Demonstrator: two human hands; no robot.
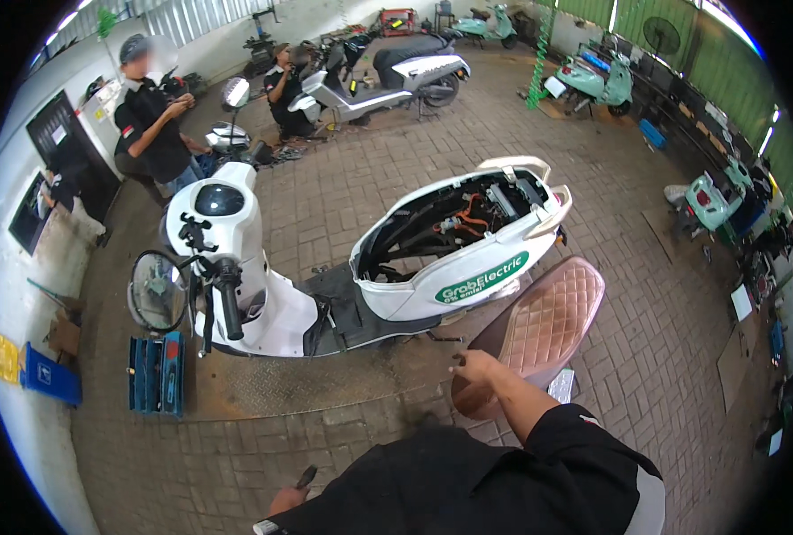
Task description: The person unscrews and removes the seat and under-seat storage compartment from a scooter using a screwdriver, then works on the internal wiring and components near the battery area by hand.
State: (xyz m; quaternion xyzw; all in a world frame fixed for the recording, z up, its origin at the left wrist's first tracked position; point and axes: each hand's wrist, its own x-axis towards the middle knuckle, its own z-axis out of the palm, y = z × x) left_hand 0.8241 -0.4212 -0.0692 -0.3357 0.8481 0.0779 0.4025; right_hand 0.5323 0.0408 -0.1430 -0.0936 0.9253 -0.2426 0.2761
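A white electric scooter [272, 312] stands in front of me, its seat off and the body opening showing orange cables [470, 214] and dark parts inside. The brown quilted seat [553, 321] leans upright beside the scooter's right rear side. My right hand [477, 367] is over the front end of that seat, fingers bent and close together; whether it touches the seat or pinches something small is unclear. Low at the left, my left hand [287, 499] is closed around a short dark tool [307, 476], its kind not clear, with the fingers partly hidden by my sleeve.
An open blue toolbox [156, 374] sits by the front wheel, near a metal plate [307, 383]. A person [151, 116] stands at the far left; another [282, 94] crouches by a grey-white scooter [388, 85]. Green scooters [593, 80] line the right. A blue bin [50, 374] stands by the wall.
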